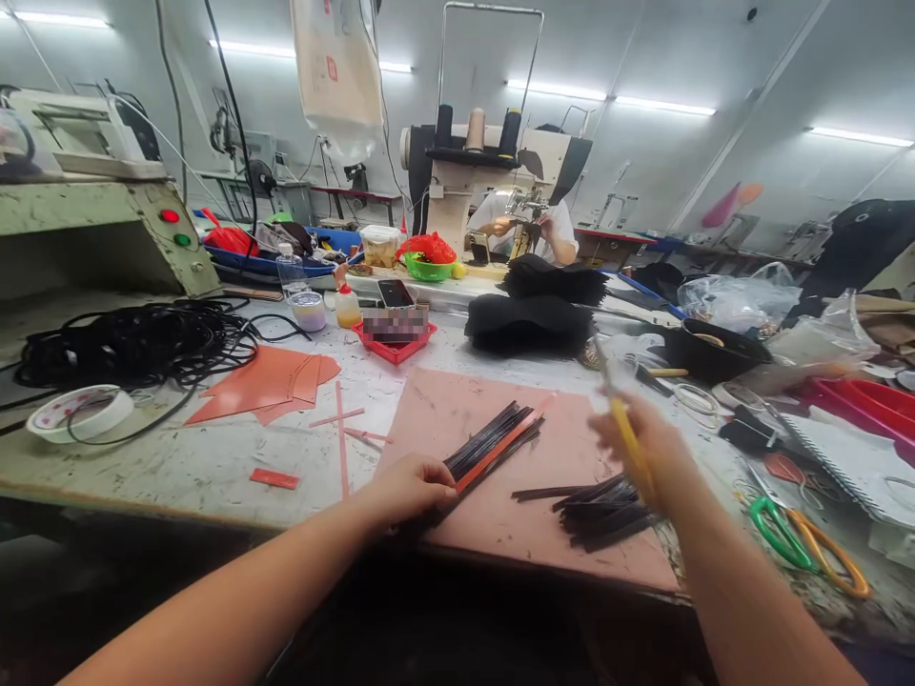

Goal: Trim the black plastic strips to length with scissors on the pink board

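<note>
My left hand (409, 488) rests on the near edge of a pink mat (493, 410), fingers curled over the end of a bundle of thin black strips (493, 440) with one orange strip among them. My right hand (643, 448) is smeared by motion and grips a yellow-handled brush (620, 410) that points up and away. Just below that hand lies a second loose pile of black strips (597, 510) on the mat.
Orange sheet offcuts (268, 381), a tape roll (80, 412) and coiled black cord (135, 341) lie left. Stacked black pieces (533, 319), a red tray (393, 345), bottles and a black bowl (711, 351) sit behind. Green-orange scissors (801, 541) lie right. Another person works at a sewing machine (493, 181).
</note>
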Demonstrator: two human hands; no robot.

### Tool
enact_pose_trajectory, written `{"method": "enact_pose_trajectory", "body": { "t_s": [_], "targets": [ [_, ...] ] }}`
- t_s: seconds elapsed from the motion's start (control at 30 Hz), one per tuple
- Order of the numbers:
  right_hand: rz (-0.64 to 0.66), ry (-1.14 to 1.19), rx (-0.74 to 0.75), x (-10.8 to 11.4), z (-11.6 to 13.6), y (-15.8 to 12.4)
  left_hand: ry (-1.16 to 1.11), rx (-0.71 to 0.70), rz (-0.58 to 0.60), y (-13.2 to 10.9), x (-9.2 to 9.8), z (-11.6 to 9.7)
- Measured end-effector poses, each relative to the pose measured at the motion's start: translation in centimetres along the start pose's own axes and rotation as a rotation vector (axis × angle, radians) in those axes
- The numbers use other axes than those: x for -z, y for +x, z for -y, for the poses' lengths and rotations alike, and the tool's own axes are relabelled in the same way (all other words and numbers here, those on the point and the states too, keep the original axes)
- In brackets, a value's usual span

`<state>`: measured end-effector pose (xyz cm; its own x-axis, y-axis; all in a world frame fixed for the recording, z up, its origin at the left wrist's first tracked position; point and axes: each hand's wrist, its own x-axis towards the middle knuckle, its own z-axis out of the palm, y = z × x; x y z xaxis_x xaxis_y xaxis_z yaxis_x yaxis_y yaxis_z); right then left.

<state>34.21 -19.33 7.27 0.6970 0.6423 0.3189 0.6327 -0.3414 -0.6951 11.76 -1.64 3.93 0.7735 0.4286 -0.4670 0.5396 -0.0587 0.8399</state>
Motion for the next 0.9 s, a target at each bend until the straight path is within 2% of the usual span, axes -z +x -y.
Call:
{"method": "enact_pose_trajectory", "body": {
  "t_s": [0.03,0.1,0.2,0.27,0.53,0.9],
  "targets": [
    [0.195,0.034,-0.014,-0.5,0.3,-1.9,-0.016,0.011,0.000,0.0,0.1,0.0],
    [0.542,0.068,0.073,-1.6,1.1,-5.9,-0.048,0.025,0.001,0.0,0.1,-0.1],
    [0.849,0.162,0.186,-3.6,2.2,-10.4,-0.079,0.034,0.004,-0.2,0.2,-0.6],
    [0.948,0.189,0.170,-4.6,2.5,-11.9,-0.088,0.032,0.007,-0.3,0.2,-1.0],
    [0.893,0.225,0.107,-6.5,3.1,-12.2,-0.083,-0.004,0.032,-0.8,0.1,-1.5],
    [0.843,0.296,0.081,-6.8,3.1,-12.5,-0.069,-0.004,0.046,-0.6,-0.1,-0.9]
  ]
}}
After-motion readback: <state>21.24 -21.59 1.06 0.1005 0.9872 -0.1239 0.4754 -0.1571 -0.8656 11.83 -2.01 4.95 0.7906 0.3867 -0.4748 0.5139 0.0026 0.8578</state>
